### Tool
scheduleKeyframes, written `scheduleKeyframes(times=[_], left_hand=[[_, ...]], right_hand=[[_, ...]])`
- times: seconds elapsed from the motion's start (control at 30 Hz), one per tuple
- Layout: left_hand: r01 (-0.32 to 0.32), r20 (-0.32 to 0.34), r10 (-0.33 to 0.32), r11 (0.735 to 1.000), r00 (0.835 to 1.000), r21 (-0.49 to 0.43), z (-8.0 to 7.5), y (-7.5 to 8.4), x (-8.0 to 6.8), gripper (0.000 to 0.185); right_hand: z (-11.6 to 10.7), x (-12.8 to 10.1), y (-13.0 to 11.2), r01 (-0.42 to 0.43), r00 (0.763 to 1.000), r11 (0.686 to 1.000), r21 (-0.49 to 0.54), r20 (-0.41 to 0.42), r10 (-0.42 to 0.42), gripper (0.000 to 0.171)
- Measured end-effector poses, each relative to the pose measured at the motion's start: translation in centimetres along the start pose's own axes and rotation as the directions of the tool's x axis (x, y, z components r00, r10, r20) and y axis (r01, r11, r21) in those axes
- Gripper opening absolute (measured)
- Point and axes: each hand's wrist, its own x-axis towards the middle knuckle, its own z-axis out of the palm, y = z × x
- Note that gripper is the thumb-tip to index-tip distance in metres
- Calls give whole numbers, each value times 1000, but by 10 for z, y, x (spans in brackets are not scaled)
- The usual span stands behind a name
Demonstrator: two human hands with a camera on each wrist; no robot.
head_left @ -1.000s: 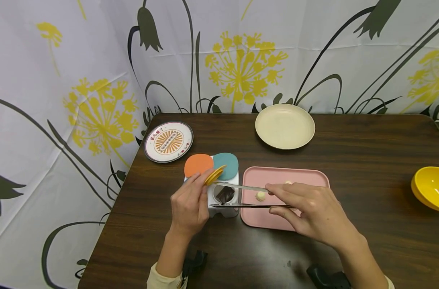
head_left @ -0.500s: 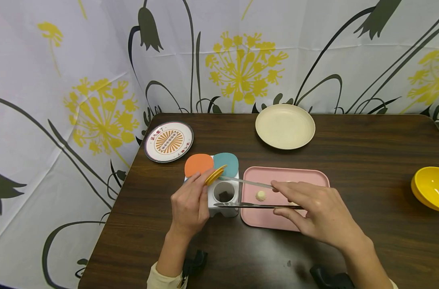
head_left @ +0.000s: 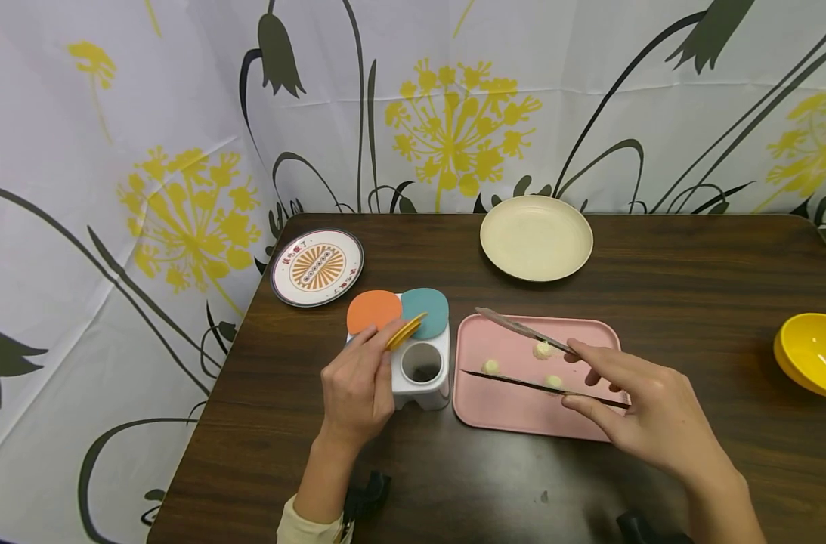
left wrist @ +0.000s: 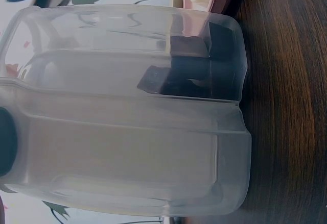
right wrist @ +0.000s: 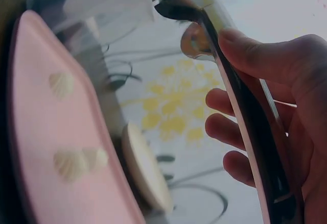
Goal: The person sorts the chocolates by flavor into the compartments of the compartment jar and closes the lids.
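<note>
holding the tongs [head_left: 542,363] spread in the right hand [head_left: 647,412] above the shell pieces [head_left: 543,350], lower them straight, while the left hand [head_left: 358,389] pinches the yellow lid [head_left: 406,330] open.

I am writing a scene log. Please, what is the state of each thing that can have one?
Yellow lid: lifted open, held by left hand.
Open compartment: dark pieces inside.
Orange lid: closed.
Teal lid: closed.
Tongs: open, empty, in right hand.
Pink tray: three pale pieces on it.
</note>
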Motion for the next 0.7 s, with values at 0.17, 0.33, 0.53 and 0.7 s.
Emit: scheduleKeyframes(times=[0.17,0.33,0.53,0.7], left_hand=[[-3,8,3,1000,1000,4,0,0,1,35],[-10,8,10,1000,1000,5,0,0,2,35],[-13,3,13,1000,1000,6,0,0,1,35],[-9,4,9,1000,1000,1,0,0,1,36]], right_hand=[[-8,-26,15,-178,984,979,-96,2,179,60],[-17,-49,30,-364,930,916,-171,-19,366,64],[-27,-68,47,-517,851,826,-226,-31,524,60],[-33,-84,54,-659,744,709,-253,-78,664,62]])
